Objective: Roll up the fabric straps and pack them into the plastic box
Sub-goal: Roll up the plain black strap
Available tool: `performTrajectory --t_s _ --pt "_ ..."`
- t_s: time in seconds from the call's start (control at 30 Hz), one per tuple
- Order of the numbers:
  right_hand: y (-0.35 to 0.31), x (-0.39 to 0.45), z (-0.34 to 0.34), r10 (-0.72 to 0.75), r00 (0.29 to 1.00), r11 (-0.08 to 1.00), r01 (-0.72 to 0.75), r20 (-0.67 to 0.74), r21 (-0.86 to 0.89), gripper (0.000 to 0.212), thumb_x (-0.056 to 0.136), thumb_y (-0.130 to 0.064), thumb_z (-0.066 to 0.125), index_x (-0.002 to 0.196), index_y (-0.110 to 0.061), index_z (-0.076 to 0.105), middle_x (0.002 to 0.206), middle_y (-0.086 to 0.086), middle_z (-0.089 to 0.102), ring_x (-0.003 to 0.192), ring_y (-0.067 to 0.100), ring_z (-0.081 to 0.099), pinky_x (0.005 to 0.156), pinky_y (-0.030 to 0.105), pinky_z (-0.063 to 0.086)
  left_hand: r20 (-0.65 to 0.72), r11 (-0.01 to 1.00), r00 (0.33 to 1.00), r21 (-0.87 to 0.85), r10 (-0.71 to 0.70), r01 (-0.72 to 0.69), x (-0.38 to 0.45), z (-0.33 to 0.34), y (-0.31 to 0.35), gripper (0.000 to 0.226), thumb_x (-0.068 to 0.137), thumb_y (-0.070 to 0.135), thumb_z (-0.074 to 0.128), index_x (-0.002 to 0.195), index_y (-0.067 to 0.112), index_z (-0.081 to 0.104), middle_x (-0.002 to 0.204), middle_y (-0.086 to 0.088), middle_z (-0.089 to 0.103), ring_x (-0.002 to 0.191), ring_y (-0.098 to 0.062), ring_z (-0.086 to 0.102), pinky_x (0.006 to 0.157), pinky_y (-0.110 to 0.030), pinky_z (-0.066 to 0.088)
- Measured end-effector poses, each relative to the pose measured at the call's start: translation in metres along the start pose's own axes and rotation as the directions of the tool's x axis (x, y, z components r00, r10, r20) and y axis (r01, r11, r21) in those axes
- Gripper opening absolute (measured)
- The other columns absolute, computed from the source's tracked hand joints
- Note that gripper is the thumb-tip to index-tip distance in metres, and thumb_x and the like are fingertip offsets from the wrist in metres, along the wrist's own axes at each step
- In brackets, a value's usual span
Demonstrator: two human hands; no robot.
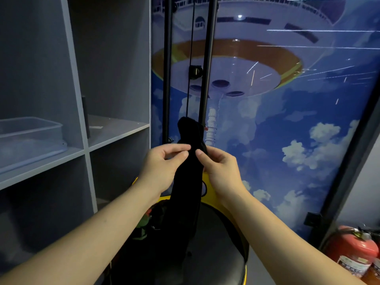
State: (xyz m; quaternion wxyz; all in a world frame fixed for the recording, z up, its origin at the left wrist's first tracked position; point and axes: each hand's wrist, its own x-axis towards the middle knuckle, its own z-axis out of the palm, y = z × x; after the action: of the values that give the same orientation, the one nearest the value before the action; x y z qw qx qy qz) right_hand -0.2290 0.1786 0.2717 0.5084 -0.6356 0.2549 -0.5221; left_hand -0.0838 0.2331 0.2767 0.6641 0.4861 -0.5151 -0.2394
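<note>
at chest height, left hand [164, 161] and right hand [218, 167] pinching black strap [185, 182]

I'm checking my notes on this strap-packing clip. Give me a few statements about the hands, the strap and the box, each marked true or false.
1. Both hands pinch the black fabric strap. True: the left hand and the right hand hold it between fingertips.
2. The strap is already rolled into a tight coil. False: it hangs long and unrolled between the hands.
3. The plastic box sits on a shelf to the person's left. True.
4. The box holds several rolled straps. False: no strap shows inside it.
5. A red fire extinguisher stands at lower right. True.
6. The right hand rests on the box. False: it holds the strap, well apart from the box.
</note>
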Motion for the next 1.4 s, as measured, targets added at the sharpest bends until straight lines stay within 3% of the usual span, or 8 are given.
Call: performTrajectory --t_s 0.13,0.27,0.57,0.67,0.83,1.0,1.17,1.4 --pt "-0.004 0.002 -0.003 0.024 1.0 0.998 -0.025 0.016 0.054 0.019 0.098 -0.014 0.064 0.115 -0.011 0.073 0.102 0.003 0.078 0.097 0.018 0.074 0.078 0.024 0.058 -0.137 0.99 0.983 -0.08 -0.126 0.115 0.009 -0.01 -0.001 0.016 0.085 0.015 0.079 0.1 0.017 0.072 0.096 -0.003 0.075 0.092 -0.016 0.072 0.079 -0.028 0.056" --pt "-0.006 0.004 -0.001 0.031 0.999 0.995 -0.033 0.028 0.092 0.021 0.098 -0.013 0.063 0.115 -0.007 0.073 0.105 0.008 0.077 0.101 0.023 0.074 0.085 0.03 0.059 -0.101 0.969 0.967 -0.116 -0.232 0.22 0.016 -0.016 -0.005 0.023 0.084 0.017 0.081 0.104 0.016 0.07 0.091 -0.002 0.071 0.078 -0.011 0.067 0.069 -0.025 0.051" --pt "-0.011 -0.001 -0.008 0.083 0.993 0.991 -0.09 0.081 0.097 0.022 0.101 -0.016 0.059 0.115 -0.006 0.073 0.108 0.01 0.077 0.104 0.024 0.073 0.094 0.036 0.057 0.084 0.972 0.971 -0.045 -0.224 0.229 0.013 -0.022 -0.009 0.025 0.093 0.024 0.07 0.117 0.018 0.075 0.107 -0.002 0.078 0.104 -0.022 0.072 0.101 -0.043 0.053" --pt "-0.006 -0.004 -0.011 0.081 0.997 0.997 -0.081 0.003 0.011 0.022 0.098 -0.024 0.064 0.112 -0.011 0.075 0.104 0.005 0.078 0.102 0.02 0.073 0.098 0.044 0.056 0.083 0.988 0.984 0.014 -0.157 0.157 0.008 -0.016 -0.009 0.015 0.096 0.021 0.068 0.105 0.018 0.078 0.1 -0.006 0.079 0.101 -0.027 0.074 0.098 -0.047 0.055" --pt "0.008 -0.012 -0.023 -0.143 0.988 0.924 0.11 -0.063 -0.366 0.021 0.095 -0.049 0.063 0.095 -0.028 0.067 0.073 0.011 0.069 0.068 0.026 0.065 0.065 0.052 0.053 0.127 0.986 0.987 0.15 -0.099 0.08 0.002 -0.006 -0.013 0.015 0.103 0.024 0.058 0.097 0.031 0.069 0.088 -0.009 0.077 0.081 -0.035 0.075 0.079 -0.056 0.061" --pt "0.016 -0.012 -0.03 -0.183 0.981 0.905 0.144 -0.059 -0.4 0.018 0.096 -0.044 0.064 0.091 -0.026 0.061 0.064 0.016 0.057 0.057 0.019 0.044 0.054 0.042 0.04 0.163 0.979 0.982 0.194 -0.097 0.065 0.0 -0.003 -0.02 0.015 0.104 0.028 0.055 0.096 0.033 0.066 0.084 -0.011 0.076 0.074 -0.035 0.073 0.072 -0.055 0.061" --pt "0.034 -0.007 -0.035 -0.099 0.994 0.929 0.078 -0.04 -0.362 0.016 0.096 -0.042 0.065 0.093 -0.027 0.064 0.066 0.013 0.06 0.058 0.018 0.05 0.054 0.036 0.041 0.181 0.977 0.963 0.108 -0.201 0.183 0.0 0.001 -0.039 0.012 0.105 0.024 0.053 0.105 0.019 0.063 0.082 -0.01 0.075 0.061 -0.02 0.071 0.049 -0.03 0.053" --pt "0.129 -0.005 -0.048 0.194 0.978 0.906 -0.207 -0.072 -0.37 0.02 0.095 -0.036 0.068 0.092 -0.017 0.066 0.079 0.006 0.072 0.068 0.019 0.07 0.051 0.037 0.056 0.113 0.9 0.9 0.172 -0.421 0.4 -0.003 0.014 -0.146 0.011 0.1 0.031 0.061 0.097 0.024 0.069 0.099 -0.011 0.076 0.087 -0.03 0.074 0.071 -0.046 0.064"
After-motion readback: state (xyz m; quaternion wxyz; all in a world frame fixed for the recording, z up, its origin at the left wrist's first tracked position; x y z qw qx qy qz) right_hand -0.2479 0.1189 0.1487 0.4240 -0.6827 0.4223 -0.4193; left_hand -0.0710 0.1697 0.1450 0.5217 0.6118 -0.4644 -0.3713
